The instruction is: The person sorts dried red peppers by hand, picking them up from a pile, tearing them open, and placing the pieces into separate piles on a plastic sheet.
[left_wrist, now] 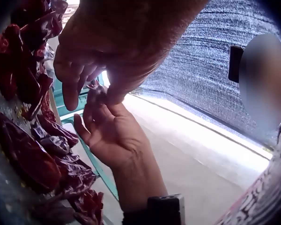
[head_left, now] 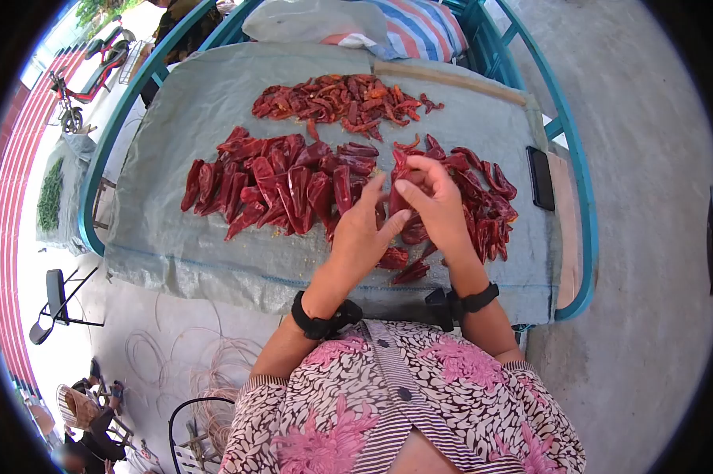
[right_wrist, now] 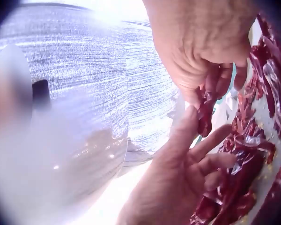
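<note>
In the head view my right hand point(head_left: 442, 207) pinches a dried red chili pepper point(head_left: 398, 183) above the cloth. The right wrist view shows that chili pepper point(right_wrist: 206, 115) hanging from the thumb and fingers of my right hand point(right_wrist: 206, 42). My left hand point(head_left: 360, 229) faces it from the left, its thumb tip right at the pepper's lower end and its fingers loosely extended and spread. Under and around both hands lie whole dried red chilies point(head_left: 293, 186). A second pile point(head_left: 340, 103) of smaller, more broken red chilies lies farther back.
A grey-green woven cloth point(head_left: 159, 221) covers the bed, bordered by teal metal rails point(head_left: 575, 205). A black phone point(head_left: 540, 178) lies at the right edge, and striped sacks point(head_left: 419, 28) stand at the back. A folding chair point(head_left: 56, 304) is on the floor at left.
</note>
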### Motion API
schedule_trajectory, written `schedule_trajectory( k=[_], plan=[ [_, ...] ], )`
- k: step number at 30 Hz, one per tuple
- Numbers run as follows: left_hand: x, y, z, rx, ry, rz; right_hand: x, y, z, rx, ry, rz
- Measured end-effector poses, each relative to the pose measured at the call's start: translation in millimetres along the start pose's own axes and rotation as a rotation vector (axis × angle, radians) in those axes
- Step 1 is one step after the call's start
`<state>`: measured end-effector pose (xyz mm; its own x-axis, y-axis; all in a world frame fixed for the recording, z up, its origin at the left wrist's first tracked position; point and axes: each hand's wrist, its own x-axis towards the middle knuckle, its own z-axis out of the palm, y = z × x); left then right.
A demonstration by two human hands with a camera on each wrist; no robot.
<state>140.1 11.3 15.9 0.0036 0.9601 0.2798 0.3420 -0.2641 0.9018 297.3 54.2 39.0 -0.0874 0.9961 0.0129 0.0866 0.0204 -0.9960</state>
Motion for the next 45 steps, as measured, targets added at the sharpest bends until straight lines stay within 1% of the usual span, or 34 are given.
schedule_trajectory(
  k=[2,4,7,10,13,14,17,18,20,21,22,23,25,28,31,34,37,40,43,45],
  plan=[
    [-1.4,0.3,-2.5,-0.027,-0.063,-0.04,-6.6,-0.1,4.5,-0.003,-0.025,-0.022],
    [-2.3,-2.4,-6.6,-0.016,-0.09,-0.017,-7.5,0.4,5.5,-0.016,-0.021,-0.017],
    [-4.9,-5.1,-13.6,0.134,-0.026,0.152,-7.6,3.5,2.7,-0.05,0.041,0.033],
    [-8.0,1.8,-23.6,0.161,-0.051,-0.038,-12.7,1.9,2.0,0.019,0.189,-0.038],
    [-2.9,3.5,-25.7,0.18,0.066,0.017,-10.4,5.3,-19.4,-0.366,0.332,-0.152],
    [0.8,4.9,-25.8,0.131,0.057,-0.001,-8.6,10.5,-31.6,-0.669,0.311,-0.263],
    [14.7,3.0,-22.0,0.126,0.167,0.118,-2.8,7.3,-44.6,-0.959,0.275,-0.398],
    [16.7,3.0,-22.5,0.235,0.149,0.13,2.2,9.5,-47.8,-0.997,0.264,-0.434],
    [19.7,2.9,-24.0,0.452,0.115,0.159,13.6,11.0,-53.6,-1.085,0.25,-0.439],
    [19.8,5.8,-22.8,0.499,0.098,0.161,19.4,10.9,-54.2,-1.126,0.236,-0.444],
    [18.5,9.1,-23.4,0.549,0.085,0.159,24.5,9.4,-54.1,-1.141,0.207,-0.392],
    [16.3,11.1,-24.1,0.605,0.076,0.158,29.4,8.8,-53.8,-1.164,0.169,-0.412],
    [12.7,13.8,-20.6,0.559,0.083,0.157,38.0,7.4,-54.4,-1.212,0.085,-0.455],
    [6.3,14.3,-10.6,0.539,0.095,0.154,48.5,15.5,-64.1,-1.282,-0.073,-0.46],
    [3.4,19.8,-2.6,0.509,0.099,0.155,57.1,7.4,-73.7,-1.341,-0.214,-0.285],
    [5.4,20.0,2.1,0.488,0.105,0.168,59.5,2.5,-77.7,-1.278,-0.263,-0.289],
    [8.5,20.3,6.2,0.456,0.109,0.172,56.6,-0.1,-75.1,-1.179,-0.177,-0.407],
    [12.3,20.5,11.7,0.434,0.106,0.19,53.1,-4.9,-74.7,-1.131,-0.162,-0.375],
    [18.5,20.0,17.9,0.455,0.085,0.211,48.5,-7.9,-72.7,-1.067,-0.098,-0.507],
    [19.8,17.6,21.1,0.465,0.063,0.216,42.5,-2.7,-74.7,-0.93,-0.064,-0.457]
  ],
)
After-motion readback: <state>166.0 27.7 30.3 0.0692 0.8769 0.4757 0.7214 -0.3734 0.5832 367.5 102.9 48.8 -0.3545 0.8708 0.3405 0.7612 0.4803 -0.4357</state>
